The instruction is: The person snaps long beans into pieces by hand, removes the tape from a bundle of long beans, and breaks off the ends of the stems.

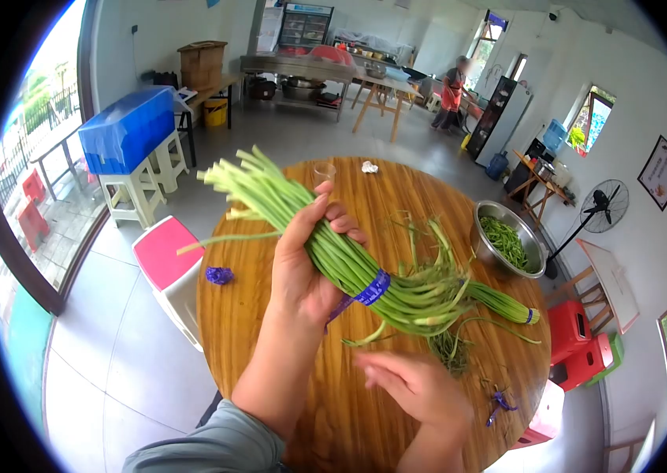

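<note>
My left hand (pixel 306 264) is wrapped round a thick bunch of garlic scapes (pixel 341 256), raised over the round table. Pale cut ends point up and to the left; the curled thin tips hang to the right. A purple tape (pixel 373 288) binds the bunch below my fingers, with a loose tail hanging down. Under the tips, my right hand (pixel 420 386) hovers above the tabletop, its fingers loosely stretched and holding nothing visible. A second taped bunch of scapes (pixel 507 303) lies on the table, partly hidden behind the first.
On the wooden table (pixel 270 426) are a steel bowl of cut green pieces (pixel 507 240), loose trimmings (pixel 451 351), purple tape scraps (pixel 500 406), a crumpled purple ball (pixel 219 275) and a clear cup (pixel 324 172). A pink-topped stool (pixel 164 252) stands left. A person (pixel 450 94) is far back.
</note>
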The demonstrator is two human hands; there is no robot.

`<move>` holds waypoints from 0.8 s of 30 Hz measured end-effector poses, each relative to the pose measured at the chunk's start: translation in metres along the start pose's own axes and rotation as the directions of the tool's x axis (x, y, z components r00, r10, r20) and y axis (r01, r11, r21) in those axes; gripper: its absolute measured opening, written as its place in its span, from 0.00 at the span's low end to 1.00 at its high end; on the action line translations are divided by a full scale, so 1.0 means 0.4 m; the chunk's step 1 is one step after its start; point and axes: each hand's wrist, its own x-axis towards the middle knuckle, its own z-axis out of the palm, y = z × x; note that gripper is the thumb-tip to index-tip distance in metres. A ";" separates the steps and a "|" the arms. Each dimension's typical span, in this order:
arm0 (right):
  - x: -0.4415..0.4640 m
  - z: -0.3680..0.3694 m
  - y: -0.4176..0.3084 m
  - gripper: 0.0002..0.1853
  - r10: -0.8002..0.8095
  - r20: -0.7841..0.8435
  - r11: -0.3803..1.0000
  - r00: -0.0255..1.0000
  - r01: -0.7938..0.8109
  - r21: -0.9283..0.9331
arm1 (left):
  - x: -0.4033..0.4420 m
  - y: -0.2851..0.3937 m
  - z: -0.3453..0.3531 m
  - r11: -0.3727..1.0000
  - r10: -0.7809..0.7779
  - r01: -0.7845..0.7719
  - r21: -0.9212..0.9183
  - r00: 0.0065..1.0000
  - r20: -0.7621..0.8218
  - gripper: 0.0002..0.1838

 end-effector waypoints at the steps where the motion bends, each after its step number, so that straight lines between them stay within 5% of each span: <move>1: -0.028 -0.022 -0.029 0.15 0.015 0.000 1.000 1.000 -0.015 -0.002 | 0.001 -0.002 0.002 0.995 -0.067 0.067 0.070 0.998 0.001 0.12; 3: -0.076 -0.060 -0.077 0.12 -0.313 -0.105 0.860 0.944 0.329 0.390 | 0.001 -0.011 -0.002 0.970 -0.129 0.141 0.197 0.989 -0.072 0.14; 4: -0.083 -0.076 -0.064 0.12 -0.297 -0.100 0.866 0.950 0.312 0.391 | -0.002 -0.018 -0.005 0.949 -0.172 0.193 0.248 0.980 -0.102 0.14; 6: -0.078 -0.108 -0.018 0.10 -0.306 -0.533 0.662 0.789 0.579 0.476 | -0.012 -0.045 -0.003 0.906 -0.259 0.297 0.303 0.953 -0.159 0.15; 7: -0.060 -0.118 -0.006 0.09 -0.207 -0.636 0.748 0.743 0.540 0.387 | -0.017 -0.060 -0.001 0.886 -0.300 0.347 0.308 0.935 -0.189 0.16; 9: -0.031 -0.128 0.053 0.09 -0.001 -0.619 0.860 0.786 0.316 0.400 | -0.024 -0.090 -0.019 0.870 -0.389 0.414 0.267 0.910 -0.143 0.16; 13: -0.008 -0.099 0.120 0.11 0.013 -0.368 0.889 0.930 0.157 0.430 | -0.037 -0.150 -0.025 0.761 -0.583 0.594 0.261 0.803 -0.126 0.17; 15: 0.000 -0.049 0.068 0.14 0.426 -0.244 0.478 0.871 0.013 0.878 | -0.044 -0.177 -0.032 0.713 -0.669 0.669 0.211 0.739 -0.084 0.14; 16: 0.004 -0.020 0.069 0.16 0.408 -0.306 0.312 0.860 0.183 0.932 | -0.048 -0.184 -0.029 0.704 -0.679 0.675 0.221 0.731 -0.069 0.14; 24: 0.033 0.013 0.059 0.16 0.393 -0.224 0.283 0.892 0.114 0.952 | -0.051 -0.172 -0.017 0.712 -0.652 0.643 0.282 0.754 -0.075 0.15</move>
